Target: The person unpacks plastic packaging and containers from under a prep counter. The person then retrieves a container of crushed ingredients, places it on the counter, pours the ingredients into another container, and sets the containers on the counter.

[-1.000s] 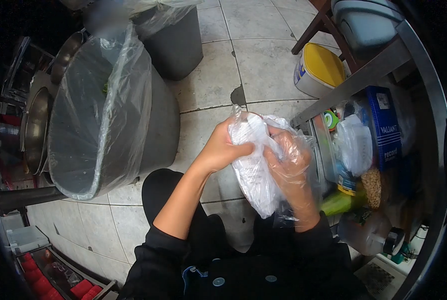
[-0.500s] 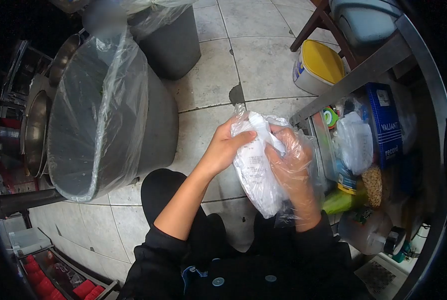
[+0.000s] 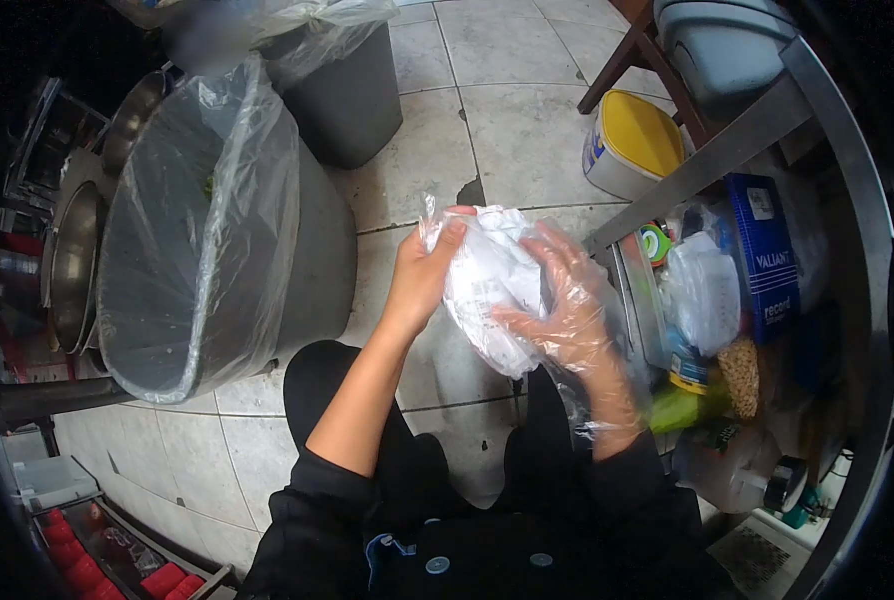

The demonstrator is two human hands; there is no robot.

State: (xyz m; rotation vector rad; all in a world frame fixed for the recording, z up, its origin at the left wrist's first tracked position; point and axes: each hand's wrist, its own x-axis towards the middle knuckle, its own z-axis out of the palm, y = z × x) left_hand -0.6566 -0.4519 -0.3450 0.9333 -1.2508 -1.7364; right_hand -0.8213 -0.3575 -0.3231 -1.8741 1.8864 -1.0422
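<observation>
Left hand: here it is, bare, the left hand point(image 3: 429, 262) curled around the near edge, thumb over the top, a firm pinch on the papers.
White papers: between the hands, up in the air before the knees, the white papers point(image 3: 492, 285) sit bundled and crumpled, print faintly showing.
Handling: light, I'd judge, soft and floppy, easily creased or torn, and loose sheets could slide.
Clear plastic: thin clear plastic point(image 3: 622, 350) drapes the right side; likely slippery and clingy.
Best hold: both long edges, I'd say, thumbs on top, fingers supporting underneath.
Right hand: inside that plastic, the right hand point(image 3: 567, 300) fans wide, thumb and fingertips against the papers; how hard it presses, I can't tell.
Far left: a big grey bin point(image 3: 322, 225), plastic-lined, stands beside the left arm.
Underfoot: pale tiled floor point(image 3: 517, 130), dark grout lines, one dark patch.
Far right: a yellow-lidded tub point(image 3: 639, 140), then a crowded shelf with a blue box point(image 3: 767, 260) reading VALIANT.
</observation>
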